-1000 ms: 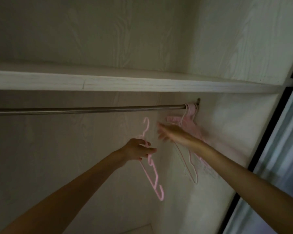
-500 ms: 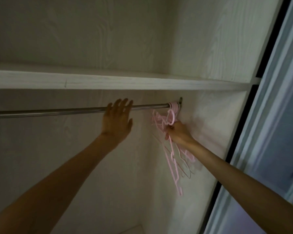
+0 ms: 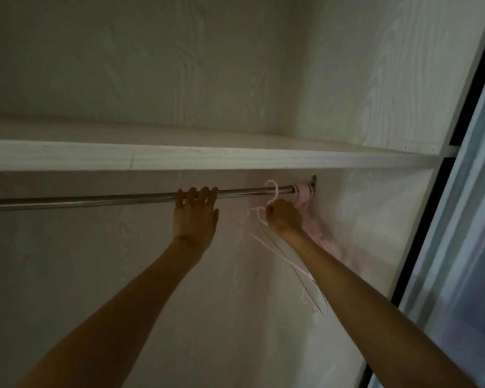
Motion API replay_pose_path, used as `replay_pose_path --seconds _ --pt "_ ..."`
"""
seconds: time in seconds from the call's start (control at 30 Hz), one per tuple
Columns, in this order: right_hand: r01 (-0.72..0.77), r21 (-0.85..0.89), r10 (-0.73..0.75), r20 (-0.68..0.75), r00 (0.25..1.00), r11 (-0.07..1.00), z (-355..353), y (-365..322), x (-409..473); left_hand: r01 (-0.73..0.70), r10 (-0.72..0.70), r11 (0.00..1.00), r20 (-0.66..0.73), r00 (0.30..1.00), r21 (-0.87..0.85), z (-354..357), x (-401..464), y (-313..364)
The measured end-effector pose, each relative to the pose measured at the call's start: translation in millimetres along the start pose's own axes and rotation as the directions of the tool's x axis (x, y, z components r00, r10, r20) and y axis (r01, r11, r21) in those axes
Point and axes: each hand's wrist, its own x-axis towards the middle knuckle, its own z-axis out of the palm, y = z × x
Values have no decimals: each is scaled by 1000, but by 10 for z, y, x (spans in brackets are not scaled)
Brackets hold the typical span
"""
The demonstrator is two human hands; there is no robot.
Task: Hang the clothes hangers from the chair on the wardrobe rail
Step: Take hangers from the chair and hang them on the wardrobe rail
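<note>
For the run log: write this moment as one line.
left hand: fingers rest on wardrobe rail | right hand: grips pink hanger, hook over rail | hung hangers: bunched at rail's right end | step: hanging

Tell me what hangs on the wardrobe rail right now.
On the wardrobe rail: a bunch of pink hangers at its right end, one pink hanger hook over it, gripped below by the right hand. The left hand has fingers on the rail. The arm covers the hangers' lower parts.
</note>
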Motion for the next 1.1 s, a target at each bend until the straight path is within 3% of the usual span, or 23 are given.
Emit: replay_pose_path --seconds 0.1,0.2,0.27,0.33,0.5,0.67,0.83,0.97,1.1 --pt "23 23 -20 -119 993 999 57 46 -47 0 -1 1000 11 1000 13 -3 -5 1" --pt "253 -61 -258 -353 900 966 -34 77 -64 0 0 1000 0 1000 18 21 1 0" --pt "403 -236 -458 -266 848 884 -62 76 -6 -8 8 1000 -5 1000 22 26 -3 -11" --pt "465 -382 -550 -152 821 799 -31 106 82 -16 16 1000 -12 1000 22 32 -13 -23" --pt "452 -459 -589 -215 779 765 -56 261 212 -25 26 999 -17 1000 29 59 -23 -33" --pt "317 -485 -492 -290 821 815 -126 532 319 -20 21 998 -14 1000 54 75 -18 -33" --pt "308 -467 -472 -289 833 829 -260 650 368 -6 5 996 8 1000 84 77 -9 -14" --pt "374 -392 -480 -221 849 841 -312 638 237 19 -24 996 53 998 87 60 -15 29" --pt "539 -329 -606 -152 780 776 -400 645 -238 39 -55 994 165 985 99 -38 -5 34"
